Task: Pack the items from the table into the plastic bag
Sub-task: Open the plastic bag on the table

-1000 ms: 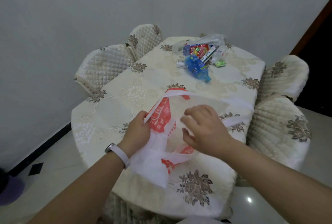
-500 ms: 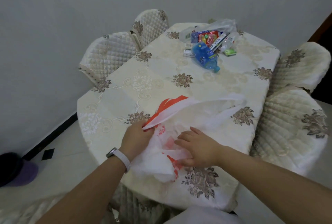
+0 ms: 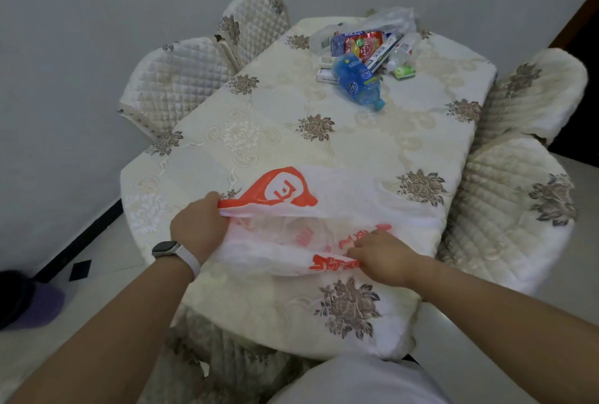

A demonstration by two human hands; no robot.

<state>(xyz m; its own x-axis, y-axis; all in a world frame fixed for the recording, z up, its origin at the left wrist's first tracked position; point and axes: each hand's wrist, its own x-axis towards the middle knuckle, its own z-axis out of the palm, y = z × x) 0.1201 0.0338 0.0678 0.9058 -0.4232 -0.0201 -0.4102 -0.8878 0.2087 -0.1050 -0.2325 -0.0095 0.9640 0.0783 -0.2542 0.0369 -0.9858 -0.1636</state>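
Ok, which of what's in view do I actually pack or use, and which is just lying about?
For the job:
plastic bag, held by left hand and right hand
blue bottle
red snack packet
toothpaste box
small clear bottle
green packet

Lying about:
chairs
purple object on floor

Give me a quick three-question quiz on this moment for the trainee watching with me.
1. True or false: the blue bottle stands upright.
2. Which hand grips the plastic bag by its orange-printed edge? A left, B right.
3. Fill in: the items still to pack lie at the table's ____ end, away from the bag.

Key: 1 false, it lies on its side. 2 A; the right hand pinches the near edge. 3 far.
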